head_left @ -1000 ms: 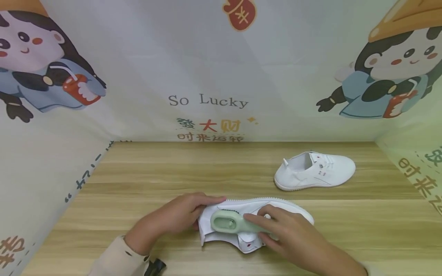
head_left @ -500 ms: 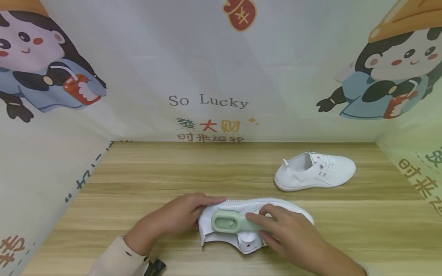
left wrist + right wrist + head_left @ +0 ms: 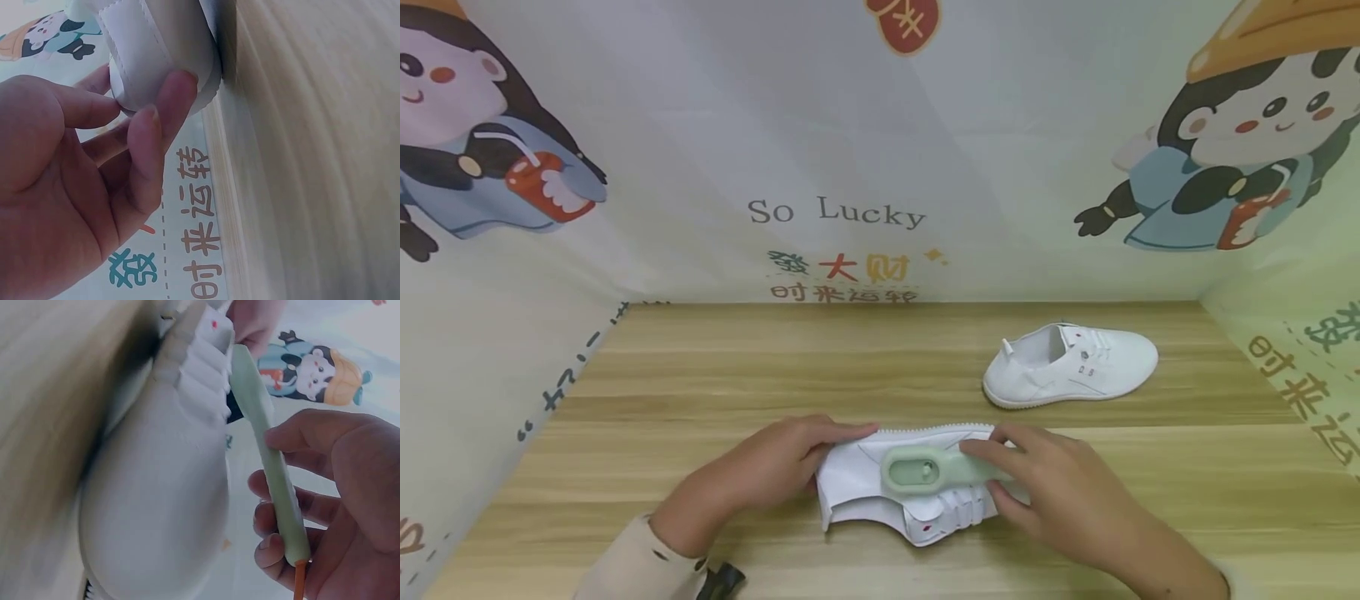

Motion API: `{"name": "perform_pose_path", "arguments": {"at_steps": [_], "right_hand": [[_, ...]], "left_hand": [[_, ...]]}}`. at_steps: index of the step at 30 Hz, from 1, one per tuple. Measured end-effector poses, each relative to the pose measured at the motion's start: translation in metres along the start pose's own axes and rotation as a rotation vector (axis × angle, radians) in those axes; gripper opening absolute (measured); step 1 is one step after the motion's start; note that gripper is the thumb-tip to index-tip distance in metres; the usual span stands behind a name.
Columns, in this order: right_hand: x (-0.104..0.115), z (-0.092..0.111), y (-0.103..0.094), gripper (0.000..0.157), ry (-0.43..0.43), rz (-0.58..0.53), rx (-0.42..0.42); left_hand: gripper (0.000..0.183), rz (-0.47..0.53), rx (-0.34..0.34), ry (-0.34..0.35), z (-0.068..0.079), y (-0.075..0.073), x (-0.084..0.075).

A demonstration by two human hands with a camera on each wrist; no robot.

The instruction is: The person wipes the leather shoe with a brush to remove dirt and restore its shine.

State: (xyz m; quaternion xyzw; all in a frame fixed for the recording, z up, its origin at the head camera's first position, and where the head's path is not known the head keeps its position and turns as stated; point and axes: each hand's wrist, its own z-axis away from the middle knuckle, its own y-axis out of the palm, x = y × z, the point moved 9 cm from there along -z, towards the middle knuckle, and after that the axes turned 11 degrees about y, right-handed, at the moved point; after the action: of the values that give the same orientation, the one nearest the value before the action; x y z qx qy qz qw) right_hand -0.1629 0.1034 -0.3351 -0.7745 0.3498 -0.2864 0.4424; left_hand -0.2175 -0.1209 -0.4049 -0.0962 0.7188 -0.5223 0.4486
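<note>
A white lace-up shoe (image 3: 850,473) lies tipped on its side in the head view, sole edge away from me and opening toward me. My left hand (image 3: 782,462) grips its heel; in the left wrist view, thumb and fingers (image 3: 178,100) lie around the heel. A light green brush (image 3: 913,471) is over the shoe's upturned side, its back facing up. My right hand (image 3: 1060,492) holds the handle between thumb and fingers. The right wrist view shows the brush (image 3: 275,469) edge-on beside the laces, an orange cord at its end. Its bristles are hidden now.
A second white shoe (image 3: 1075,367) stands upright at the back right of the wooden table (image 3: 737,367). Printed cloth walls (image 3: 700,167) close off the back and both sides. A small black object (image 3: 722,581) sits by the left sleeve.
The brush and my right hand have moved right along the shoe's side, toward the toe. My left hand keeps its hold on the heel. The head view has shifted slightly.
</note>
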Motion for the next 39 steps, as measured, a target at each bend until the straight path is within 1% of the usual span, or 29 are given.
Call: {"name": "perform_pose_path", "arguments": {"at_steps": [6, 11, 15, 19, 22, 26, 34, 37, 39], "right_hand": [[-0.013, -0.001, -0.009, 0.042, 0.064, 0.025, 0.025], [-0.026, -0.001, -0.016, 0.041, 0.138, 0.049, 0.078], [-0.028, -0.001, -0.016, 0.041, 0.151, 0.046, 0.101], [-0.024, -0.002, -0.012, 0.04, 0.147, 0.032, 0.094], [-0.02, -0.001, -0.007, 0.04, 0.135, 0.013, 0.085], [-0.011, 0.0, -0.001, 0.043, 0.096, -0.015, 0.054], [0.011, 0.003, 0.006, 0.051, -0.051, -0.072, -0.065], [0.017, 0.004, 0.011, 0.055, -0.075, -0.085, -0.067], [0.021, 0.005, 0.015, 0.058, -0.076, -0.09, -0.056]], "left_hand": [[0.052, 0.0, -0.003, 0.001, 0.0, -0.001, 0.0], [0.053, -0.013, -0.003, -0.002, -0.001, -0.002, -0.001], [0.053, -0.02, -0.003, -0.005, 0.0, -0.004, -0.002], [0.052, -0.024, -0.01, -0.003, 0.0, -0.006, -0.003], [0.052, -0.016, -0.016, -0.002, 0.0, -0.007, -0.004], [0.051, 0.0, -0.018, 0.004, -0.001, -0.006, -0.003], [0.053, 0.018, -0.016, -0.007, -0.001, -0.004, 0.0], [0.053, 0.025, -0.018, -0.001, -0.001, -0.004, 0.0], [0.053, 0.03, -0.016, -0.002, -0.001, -0.003, 0.0]]}}
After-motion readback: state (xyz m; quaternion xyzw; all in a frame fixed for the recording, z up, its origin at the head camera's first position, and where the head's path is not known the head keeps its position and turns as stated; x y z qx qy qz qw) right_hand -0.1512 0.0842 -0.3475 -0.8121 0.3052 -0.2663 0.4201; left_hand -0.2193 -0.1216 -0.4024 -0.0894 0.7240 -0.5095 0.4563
